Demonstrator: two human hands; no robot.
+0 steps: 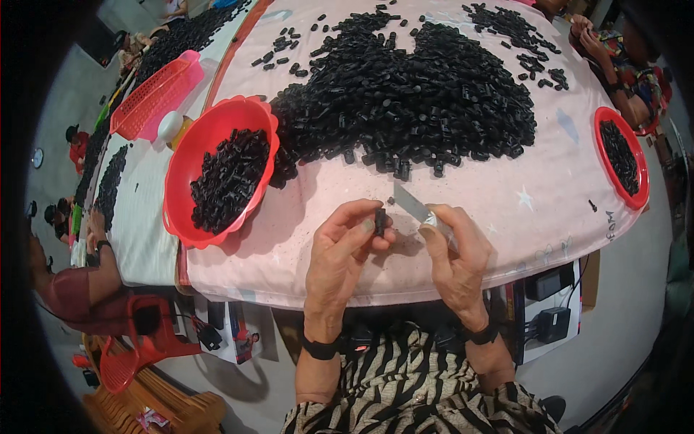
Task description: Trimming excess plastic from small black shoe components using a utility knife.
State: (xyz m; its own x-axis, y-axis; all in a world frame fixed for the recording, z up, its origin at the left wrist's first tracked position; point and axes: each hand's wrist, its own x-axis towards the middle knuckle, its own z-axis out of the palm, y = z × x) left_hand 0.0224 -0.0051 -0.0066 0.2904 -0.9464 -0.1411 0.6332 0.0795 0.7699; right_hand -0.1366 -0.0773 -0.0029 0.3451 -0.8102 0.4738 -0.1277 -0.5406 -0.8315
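Between the thumb and fingers of my left hand (343,249) is a small black cylindrical plastic part (379,222), held upright. My right hand (457,249) grips a flat grey metal blade (410,202) with white wrapping at its held end. The blade points up and left, its tip near a small dark bit (391,200) just above the held part; whether they touch I cannot tell. Beyond both hands spreads a large heap of similar black parts (426,94) on the pink cloth (318,195). Dark crumbs are scattered on the cloth around my hands.
A red scalloped bowl (173,195) of black parts stands at the left, a red round tray (603,123) of them at the right. Past the bowl are a pink-red basket (155,98) and a white-and-yellow object (171,129). Other people sit at both sides; a red chair (141,354) stands lower left.
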